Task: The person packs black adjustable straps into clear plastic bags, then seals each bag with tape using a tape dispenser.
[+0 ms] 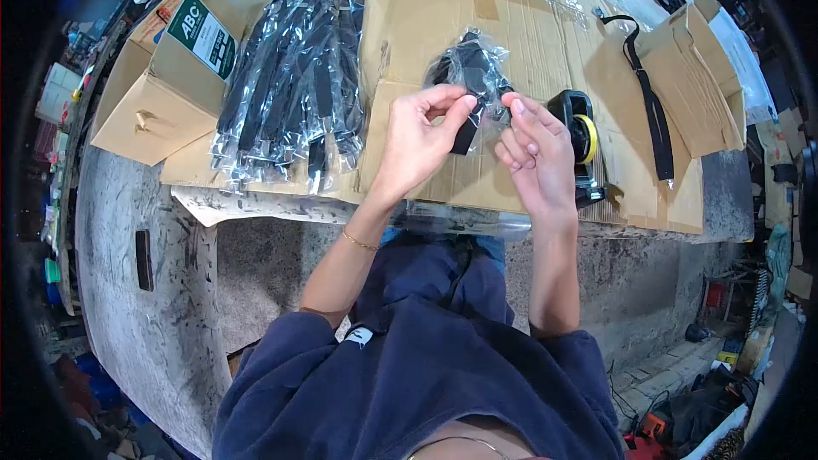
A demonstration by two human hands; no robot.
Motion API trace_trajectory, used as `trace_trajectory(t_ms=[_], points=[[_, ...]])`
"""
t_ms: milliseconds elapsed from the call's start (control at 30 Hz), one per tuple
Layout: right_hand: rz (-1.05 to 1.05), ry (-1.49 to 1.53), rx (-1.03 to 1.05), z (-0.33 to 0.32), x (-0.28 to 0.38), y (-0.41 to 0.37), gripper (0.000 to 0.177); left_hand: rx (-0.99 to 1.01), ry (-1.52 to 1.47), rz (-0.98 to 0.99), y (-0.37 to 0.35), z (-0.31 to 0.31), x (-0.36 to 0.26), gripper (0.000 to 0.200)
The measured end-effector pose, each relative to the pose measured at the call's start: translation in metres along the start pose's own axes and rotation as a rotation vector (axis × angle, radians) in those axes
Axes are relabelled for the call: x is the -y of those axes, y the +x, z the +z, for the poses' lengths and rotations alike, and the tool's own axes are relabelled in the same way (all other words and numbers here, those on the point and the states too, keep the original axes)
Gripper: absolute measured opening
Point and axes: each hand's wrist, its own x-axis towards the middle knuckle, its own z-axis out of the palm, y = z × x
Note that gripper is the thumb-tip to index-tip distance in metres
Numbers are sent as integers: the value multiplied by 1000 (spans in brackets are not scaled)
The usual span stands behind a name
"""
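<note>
A clear plastic bag (pixel 494 111) with black strap material (pixel 464 138) at it lies in front of me on the cardboard, crumpled. My left hand (pixel 428 129) pinches with thumb and forefinger at the bag's near left side. On the other side, my right hand (pixel 541 145) is closed in a pinch at the bag's right edge, its other fingers curled. What exactly sits between the fingertips is too small to make out fully. A black tape dispenser with a yellow ring (pixel 584 132) stands just right of my right hand.
A large pile of bagged black straps (pixel 294 85) lies to the left, beside an open carton with a green label (pixel 162 89). At the right, a loose black strap (pixel 652 115) lies by another open box (pixel 694 85). Cardboard sheets (pixel 426 25) cover the table.
</note>
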Motion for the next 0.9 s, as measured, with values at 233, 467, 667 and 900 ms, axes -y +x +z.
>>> trace_trajectory(t_ms=[233, 467, 667, 900], points=[[-75, 37, -137, 10, -10, 1, 20, -35, -17, 24, -2, 4, 1, 22], [-82, 113, -177, 14, -16, 4, 20, -48, -7, 19, -1, 5, 5, 24], [-169, 90, -207, 17, -20, 2, 18, -103, 43, 5, -1, 5, 11, 21], [-145, 104, -183, 20, -17, 0, 18, -125, 83, 13, 0, 9, 16, 21]])
